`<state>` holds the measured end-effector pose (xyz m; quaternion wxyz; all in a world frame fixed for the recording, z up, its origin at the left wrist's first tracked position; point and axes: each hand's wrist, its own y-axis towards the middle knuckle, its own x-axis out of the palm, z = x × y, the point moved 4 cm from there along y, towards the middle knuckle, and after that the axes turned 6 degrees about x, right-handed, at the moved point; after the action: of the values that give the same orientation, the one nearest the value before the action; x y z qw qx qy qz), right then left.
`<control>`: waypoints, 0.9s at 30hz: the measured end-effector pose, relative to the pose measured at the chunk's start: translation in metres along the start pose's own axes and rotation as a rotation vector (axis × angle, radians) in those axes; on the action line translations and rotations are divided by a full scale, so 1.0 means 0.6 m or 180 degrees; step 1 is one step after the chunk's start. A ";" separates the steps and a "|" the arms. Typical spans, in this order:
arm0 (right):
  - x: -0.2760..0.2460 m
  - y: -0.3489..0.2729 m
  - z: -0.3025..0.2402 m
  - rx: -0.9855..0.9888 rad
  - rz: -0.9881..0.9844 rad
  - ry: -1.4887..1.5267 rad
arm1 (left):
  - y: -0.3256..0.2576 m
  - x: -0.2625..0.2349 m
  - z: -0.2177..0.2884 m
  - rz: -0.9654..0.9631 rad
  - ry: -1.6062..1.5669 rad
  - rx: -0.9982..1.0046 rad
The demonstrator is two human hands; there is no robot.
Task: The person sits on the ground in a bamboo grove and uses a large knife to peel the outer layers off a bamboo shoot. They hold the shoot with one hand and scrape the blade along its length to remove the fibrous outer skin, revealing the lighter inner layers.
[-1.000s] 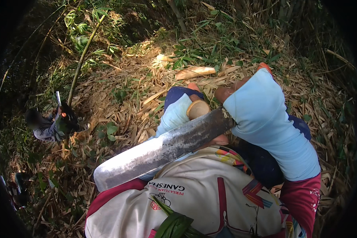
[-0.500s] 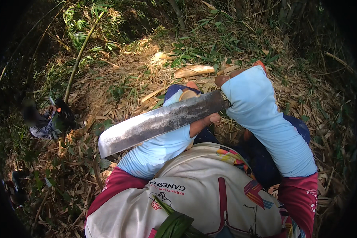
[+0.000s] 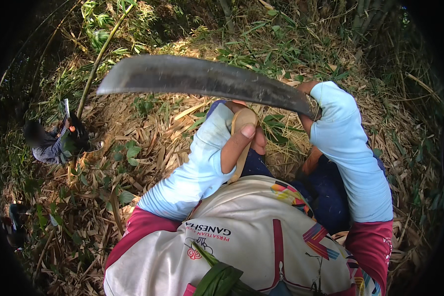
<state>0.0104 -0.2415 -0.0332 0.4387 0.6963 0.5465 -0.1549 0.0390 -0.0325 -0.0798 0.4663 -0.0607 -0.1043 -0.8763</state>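
Observation:
My right hand (image 3: 308,108) is closed round the handle end of a machete (image 3: 197,76); the handle itself is mostly hidden by the hand and the light blue sleeve. The long dark blade, pale along its edge, stretches across to the left, slightly blurred. Below the blade, my left hand (image 3: 238,145) grips a pale, peeled piece of wood or bamboo (image 3: 244,117) with a rounded top. The thumb lies across its face, and its lower end comes close to my shirt. Blade and piece look apart in this view.
Dry leaves and husks (image 3: 153,133) cover the ground, with green sprigs among them. At the left, a person (image 3: 52,145) crouches holding a bladed tool, beside a slanting bamboo stem (image 3: 99,56). A folded green leaf (image 3: 219,278) hangs at my chest.
The machete has swung up and away from the piece in my left hand, uncovering it. Light wood chunks on the ground are now behind the blade. The crouching person's tool has risen.

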 end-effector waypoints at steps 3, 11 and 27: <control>0.001 -0.006 -0.013 -0.0540 -0.0210 -0.0574 | 0.013 -0.023 -0.037 -0.0470 -0.0371 0.0001; 0.011 -0.016 -0.063 -0.1092 -0.0166 -0.1055 | -0.006 0.000 -0.022 0.0400 -0.0470 0.0071; 0.009 -0.033 -0.060 -0.1154 -0.0360 -0.1174 | -0.022 0.045 0.008 -0.0424 0.0841 0.0253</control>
<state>-0.0146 -0.2097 -0.0254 0.6391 0.5347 0.5142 -0.2030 0.0132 -0.0459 -0.0716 0.4189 0.0806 -0.0804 -0.9009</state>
